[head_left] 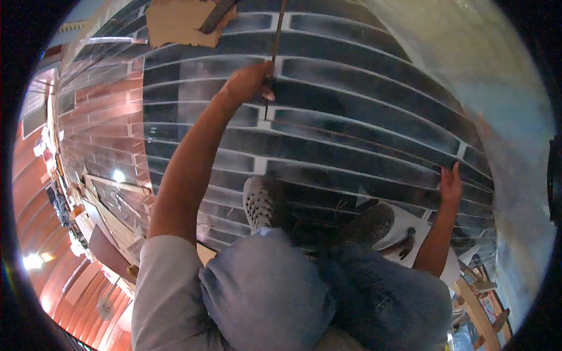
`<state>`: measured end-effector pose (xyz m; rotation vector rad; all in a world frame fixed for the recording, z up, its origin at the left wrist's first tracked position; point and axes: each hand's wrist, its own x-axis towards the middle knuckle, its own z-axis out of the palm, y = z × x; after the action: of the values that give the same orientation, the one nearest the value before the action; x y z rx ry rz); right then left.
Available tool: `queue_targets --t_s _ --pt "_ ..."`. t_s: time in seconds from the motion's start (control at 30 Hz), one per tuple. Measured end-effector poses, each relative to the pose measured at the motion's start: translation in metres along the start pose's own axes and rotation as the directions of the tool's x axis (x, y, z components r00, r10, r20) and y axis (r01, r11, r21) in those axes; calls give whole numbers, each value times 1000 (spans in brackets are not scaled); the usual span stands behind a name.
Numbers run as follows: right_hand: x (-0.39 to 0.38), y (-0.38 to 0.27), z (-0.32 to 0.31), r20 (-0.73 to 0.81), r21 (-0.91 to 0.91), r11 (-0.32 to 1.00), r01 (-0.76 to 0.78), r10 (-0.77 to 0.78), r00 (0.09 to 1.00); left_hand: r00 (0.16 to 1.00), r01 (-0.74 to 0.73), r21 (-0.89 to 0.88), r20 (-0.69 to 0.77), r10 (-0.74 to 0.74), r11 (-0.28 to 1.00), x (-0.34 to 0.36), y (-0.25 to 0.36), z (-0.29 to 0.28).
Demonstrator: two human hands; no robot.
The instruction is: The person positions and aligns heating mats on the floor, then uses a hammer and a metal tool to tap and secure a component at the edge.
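Observation:
My left hand (250, 83), stretched far forward, is closed round a thin dark rod (280, 29) that runs from the top edge toward the middle of the picture. From near that rod's lower end, a thin brown strip (357, 138) crosses to the right. Whether rod and strip are one piece, I cannot tell. At the strip's right end is my right hand (450, 184), fingers pointing forward and seemingly pinching it. Both lie over a glossy dark surface (345, 107) with pale brick-like lines. My bent knees and perforated shoe (257, 202) are below.
A torn piece of brown cardboard (175, 23) lies at the far left, with a dark bar (218, 15) on it. Cloudy plastic-like sheeting (492, 76) borders the right side. Wooden pieces (477, 310) stand at lower right. Boards and clutter (105, 225) line the left.

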<state>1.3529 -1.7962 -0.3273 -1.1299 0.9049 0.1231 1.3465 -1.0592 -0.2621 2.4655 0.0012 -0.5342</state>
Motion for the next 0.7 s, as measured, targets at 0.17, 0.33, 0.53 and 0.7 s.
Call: queue_targets --t_s 0.17,0.33,0.53,0.7 --pt "6 5 -11 279 -158 980 -123 163 946 995 73 98 54 -78 993 0 2 -7" --pt "-27 -17 23 -43 -500 861 -88 77 996 999 32 84 26 -34 996 6 1 3" --pt "-25 -10 14 33 -441 897 -37 57 998 999 3 201 38 -11 980 12 0 5" --pt "-21 4 0 174 -261 963 71 -25 984 997 75 158 20 -80 985 7 19 0"
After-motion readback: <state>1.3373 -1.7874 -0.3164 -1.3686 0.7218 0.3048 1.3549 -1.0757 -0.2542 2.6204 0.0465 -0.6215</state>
